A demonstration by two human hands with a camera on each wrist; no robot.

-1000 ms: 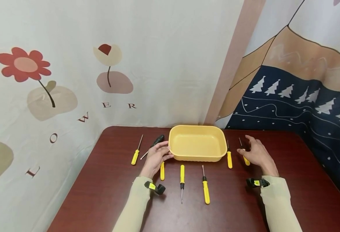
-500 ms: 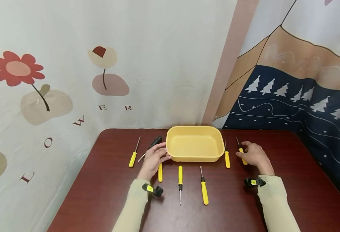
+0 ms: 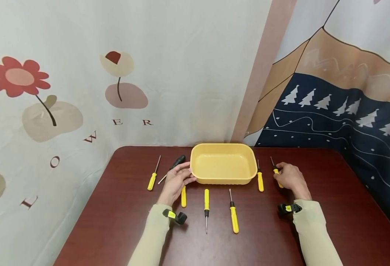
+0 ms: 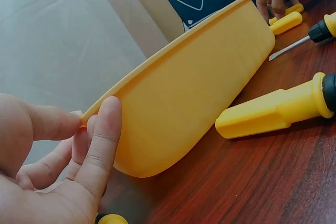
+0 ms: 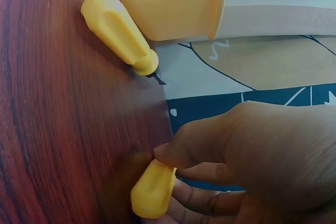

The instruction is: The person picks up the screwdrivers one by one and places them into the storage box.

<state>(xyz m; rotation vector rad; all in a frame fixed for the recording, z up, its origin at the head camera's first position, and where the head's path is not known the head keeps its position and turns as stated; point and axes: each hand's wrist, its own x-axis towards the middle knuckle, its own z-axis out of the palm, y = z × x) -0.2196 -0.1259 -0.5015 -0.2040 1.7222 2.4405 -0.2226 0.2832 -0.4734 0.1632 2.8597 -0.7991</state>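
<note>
My left hand [image 3: 175, 183] pinches the left rim of a yellow plastic tray [image 3: 223, 166] between thumb and fingers; the left wrist view shows the fingertips under its lip [image 4: 178, 93]. The tray holds nothing. To the right of it, my right hand [image 3: 292, 180] grips a screwdriver [image 3: 276, 171] by its yellow handle, thumb on one side and fingers on the other. Its shaft points toward the back of the table; the hand covers part of the handle. Another yellow-handled screwdriver [image 3: 260, 182] lies between the tray and my right hand.
Before the tray lie yellow screwdrivers, one [image 3: 206, 201] with its tip toward me and one [image 3: 234, 218] pointing away. A third handle [image 3: 183, 198] sits by my left wrist. Farther left are a yellow screwdriver [image 3: 152, 179] and a black-handled one [image 3: 179, 162]. A printed curtain [image 3: 195, 92] hangs behind the table.
My right hand has come down onto the rightmost screwdriver, and its thumb and fingers have closed round the handle. My left hand stays at the tray's rim. The head view has shifted slightly.
</note>
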